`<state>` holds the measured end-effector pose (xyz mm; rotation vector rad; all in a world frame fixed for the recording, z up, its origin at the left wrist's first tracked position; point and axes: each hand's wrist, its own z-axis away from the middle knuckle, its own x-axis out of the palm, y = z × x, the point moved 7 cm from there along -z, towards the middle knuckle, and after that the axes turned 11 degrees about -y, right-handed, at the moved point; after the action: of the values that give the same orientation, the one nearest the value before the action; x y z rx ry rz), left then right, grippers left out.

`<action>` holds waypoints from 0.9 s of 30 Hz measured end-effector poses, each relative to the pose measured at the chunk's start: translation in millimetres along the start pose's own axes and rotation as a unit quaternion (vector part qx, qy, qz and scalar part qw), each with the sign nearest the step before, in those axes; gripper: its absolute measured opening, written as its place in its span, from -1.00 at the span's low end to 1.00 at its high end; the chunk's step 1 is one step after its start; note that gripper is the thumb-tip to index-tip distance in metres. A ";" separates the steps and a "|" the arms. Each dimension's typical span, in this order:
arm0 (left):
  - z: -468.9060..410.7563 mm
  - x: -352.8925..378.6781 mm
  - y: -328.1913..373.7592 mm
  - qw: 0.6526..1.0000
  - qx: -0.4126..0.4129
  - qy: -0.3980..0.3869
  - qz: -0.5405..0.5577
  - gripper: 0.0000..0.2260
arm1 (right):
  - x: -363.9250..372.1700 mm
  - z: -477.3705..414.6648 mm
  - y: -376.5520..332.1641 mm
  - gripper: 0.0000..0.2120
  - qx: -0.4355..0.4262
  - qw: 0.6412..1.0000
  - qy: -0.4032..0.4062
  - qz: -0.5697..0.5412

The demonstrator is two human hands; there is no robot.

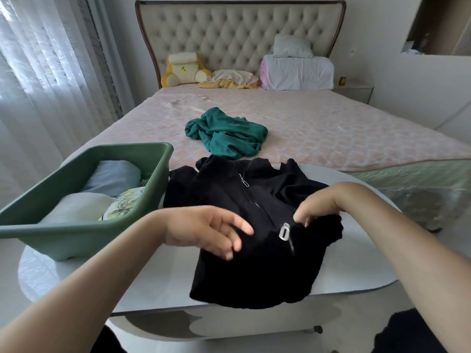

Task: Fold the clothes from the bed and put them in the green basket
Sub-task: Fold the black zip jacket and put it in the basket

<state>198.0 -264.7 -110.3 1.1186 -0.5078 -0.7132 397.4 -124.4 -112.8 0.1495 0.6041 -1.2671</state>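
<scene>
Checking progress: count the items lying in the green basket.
3. A light blue one at the back, a white one at the front, and a leaf-patterned one against the right wall of the green basket. More may lie hidden beneath them.

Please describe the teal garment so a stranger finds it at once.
Find the large bed with the pink quilted cover. On its near half lies a crumpled teal cloth garment. Only it is teal and crumpled; the neighbouring zipped jacket is black.
</scene>
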 end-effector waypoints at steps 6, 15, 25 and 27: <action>-11.0 -32.0 -16.4 0.967 -0.096 0.184 -0.148 -0.82 | 13.3 -11.7 -11.1 -0.59 0.052 0.994 0.012 0.099; -18.6 -75.0 -43.8 0.816 -0.206 0.368 -0.396 -0.84 | 14.6 -49.0 -76.8 -0.59 -0.161 0.933 0.255 0.195; 58.8 -92.7 30.5 0.599 -0.128 0.598 -0.517 -0.90 | -16.1 -55.0 -68.8 -0.45 -0.182 0.916 0.351 0.074; 63.4 -100.9 16.4 0.572 -0.274 0.562 -0.531 -0.77 | -14.2 -61.6 -64.2 -0.42 -0.174 0.928 0.323 0.069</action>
<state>90.2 -225.9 -73.7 0.9381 1.5640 -0.8699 314.6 -106.1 -143.1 0.3124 1.3532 -0.9403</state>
